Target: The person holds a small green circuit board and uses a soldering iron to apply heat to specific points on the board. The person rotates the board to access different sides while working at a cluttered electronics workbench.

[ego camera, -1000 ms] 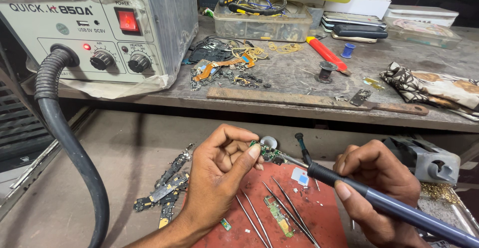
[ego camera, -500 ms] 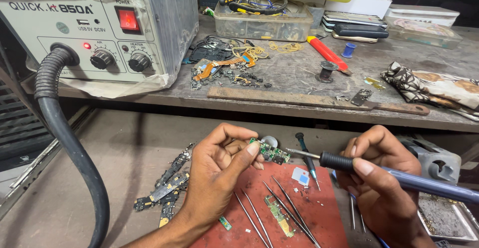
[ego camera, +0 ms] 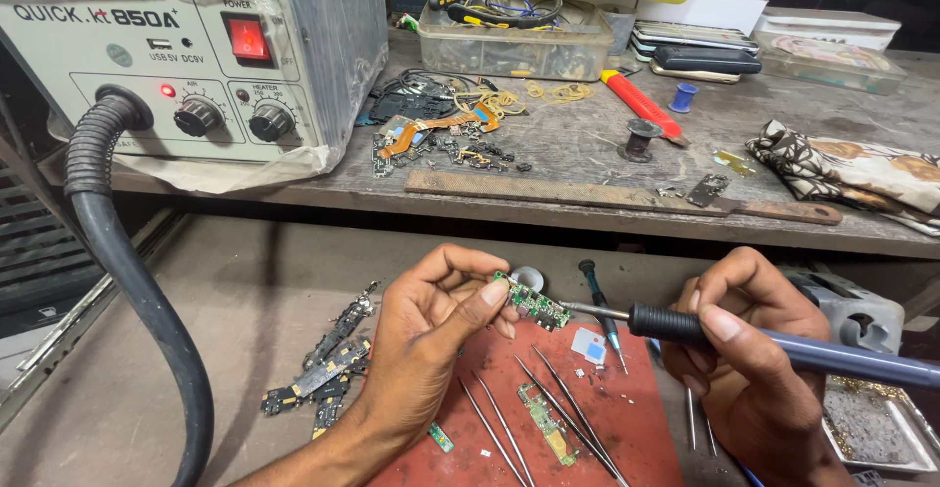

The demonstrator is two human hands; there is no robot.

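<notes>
My left hand [ego camera: 426, 335] pinches a small green circuit board [ego camera: 534, 303] between thumb and fingers, held above a red work mat [ego camera: 636, 418]. My right hand [ego camera: 749, 360] grips a soldering iron [ego camera: 783, 348] with a black grip and blue handle. Its metal tip points left and touches the right end of the board. Several tweezers [ego camera: 558, 414] and another small green board [ego camera: 548, 435] lie on the mat below.
A grey hot-air rework station [ego camera: 196, 66] with a lit red switch and black hose [ego camera: 127, 272] stands at left. The upper shelf holds loose flex cables [ego camera: 441, 135], a clear parts box [ego camera: 514, 46], a red-handled tool [ego camera: 641, 105] and a cloth [ego camera: 852, 169]. Scrap boards [ego camera: 323, 370] lie lower left.
My right hand has raised the soldering iron and levelled it, bringing its tip to the board's right end. My left hand has stayed nearly still with the board.
</notes>
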